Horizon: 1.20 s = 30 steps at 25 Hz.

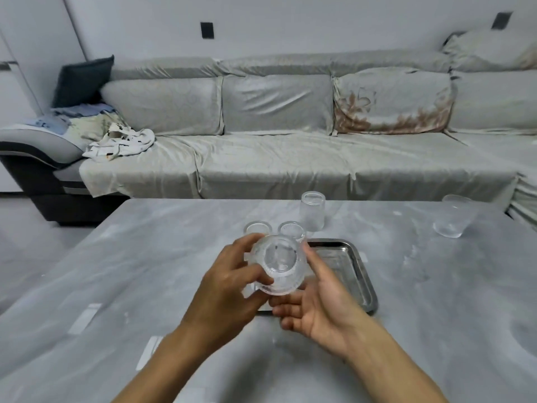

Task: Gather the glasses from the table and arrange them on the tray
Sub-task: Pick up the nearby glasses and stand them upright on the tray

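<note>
A clear ribbed glass (279, 264) is held above the near left part of the steel tray (359, 274), its mouth tipped toward me. My left hand (229, 289) grips its left side. My right hand (315, 303) cups it from below and the right, fingers spread. Two glasses (257, 228) (291, 230) stand at the tray's far left edge, partly hidden by the held glass. A taller glass (312, 210) stands upside down on the table just beyond the tray. Another glass (452, 216) stands upright far right.
The grey marbled table (145, 271) fills the lower view. Behind it runs a long covered sofa (290, 158) with cushions and loose cloths at its left end. Floor shows at the left of the table.
</note>
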### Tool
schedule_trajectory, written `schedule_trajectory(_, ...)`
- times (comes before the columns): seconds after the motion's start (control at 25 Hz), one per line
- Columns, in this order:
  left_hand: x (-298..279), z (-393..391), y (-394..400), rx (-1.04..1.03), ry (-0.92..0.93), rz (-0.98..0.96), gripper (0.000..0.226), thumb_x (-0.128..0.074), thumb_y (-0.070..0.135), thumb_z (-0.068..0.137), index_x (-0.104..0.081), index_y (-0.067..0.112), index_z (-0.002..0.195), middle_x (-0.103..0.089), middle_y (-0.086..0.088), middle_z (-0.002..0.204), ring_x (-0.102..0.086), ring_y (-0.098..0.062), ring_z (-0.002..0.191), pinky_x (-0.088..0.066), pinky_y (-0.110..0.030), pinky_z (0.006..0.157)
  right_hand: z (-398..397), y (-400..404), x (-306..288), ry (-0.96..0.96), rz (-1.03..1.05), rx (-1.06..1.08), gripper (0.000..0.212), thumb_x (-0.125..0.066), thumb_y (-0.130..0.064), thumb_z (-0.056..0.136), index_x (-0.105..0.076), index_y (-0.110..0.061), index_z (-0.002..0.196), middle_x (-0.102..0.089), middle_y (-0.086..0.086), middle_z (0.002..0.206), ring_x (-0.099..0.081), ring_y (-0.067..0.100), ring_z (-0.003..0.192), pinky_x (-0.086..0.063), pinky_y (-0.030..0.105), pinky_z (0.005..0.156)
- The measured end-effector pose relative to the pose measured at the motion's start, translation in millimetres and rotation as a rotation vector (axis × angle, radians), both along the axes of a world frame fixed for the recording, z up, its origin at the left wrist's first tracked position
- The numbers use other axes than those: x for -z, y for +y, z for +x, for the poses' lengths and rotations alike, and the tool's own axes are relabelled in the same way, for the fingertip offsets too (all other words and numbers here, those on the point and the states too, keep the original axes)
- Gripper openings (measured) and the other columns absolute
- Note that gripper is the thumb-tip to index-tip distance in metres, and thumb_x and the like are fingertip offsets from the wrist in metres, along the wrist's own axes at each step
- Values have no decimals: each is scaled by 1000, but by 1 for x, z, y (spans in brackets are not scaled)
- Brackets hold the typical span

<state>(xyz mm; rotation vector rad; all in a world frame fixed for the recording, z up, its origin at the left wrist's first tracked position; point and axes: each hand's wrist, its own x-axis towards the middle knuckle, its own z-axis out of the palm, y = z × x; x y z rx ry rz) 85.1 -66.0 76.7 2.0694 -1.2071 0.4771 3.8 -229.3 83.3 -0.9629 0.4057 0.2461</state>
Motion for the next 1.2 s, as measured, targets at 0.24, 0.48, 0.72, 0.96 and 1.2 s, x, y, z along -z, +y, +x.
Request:
schedule_trajectory(0.24, 13, -9, -17, 111, -89, 129, 18, -84, 16, 69, -68, 15, 76, -56, -13, 136, -55, -23, 119, -52, -21, 84, -19, -14, 20, -20, 82, 44, 93, -64, -73, 63, -63, -2, 122, -63, 24, 97, -60, 27, 68, -50, 36, 59)
schedule_trajectory(0.48, 20, -14, -23, 233, -203, 186, 13, -68, 3, 76, -67, 14, 83, -47, -8, 145, -46, -24, 132, -52, -32, 95, -5, -22, 22, -110, 143, 168, 54, -62, -51, 79, -69, -9, 112, -71, 12, 93, -65, 26, 79, -50, 39, 74)
schedule_trajectory(0.72, 65, 27, -21, -403, 515, -64, 46, -53, 10, 78, -57, 17, 123, -57, -1, 125, -50, -26, 118, -45, -39, 98, 20, -71, 22, -17, -724, 670, 60, -82, -42, 61, -55, -19, 110, -70, 0, 101, -66, 16, 84, -49, 32, 66)
schedule_trajectory(0.96, 91, 62, -14, -532, 902, 113, 7, -59, 19, 73, -66, 17, 75, -67, -3, 71, -63, -29, 74, -50, -36, 68, 42, -91, 77, 53, -1315, 530, 76, -86, -37, 56, -44, -27, 120, -63, 1, 115, -61, 23, 99, -50, 37, 83)
schedule_trajectory(1.2, 106, 74, -10, -496, 929, 75, 16, -56, 19, 63, -67, 17, 75, -63, -7, 64, -54, -28, 60, -46, -37, 59, 77, -106, 90, -5, -1380, 517, 82, -87, -37, 59, -42, -21, 125, -61, 3, 122, -60, 23, 103, -49, 36, 83)
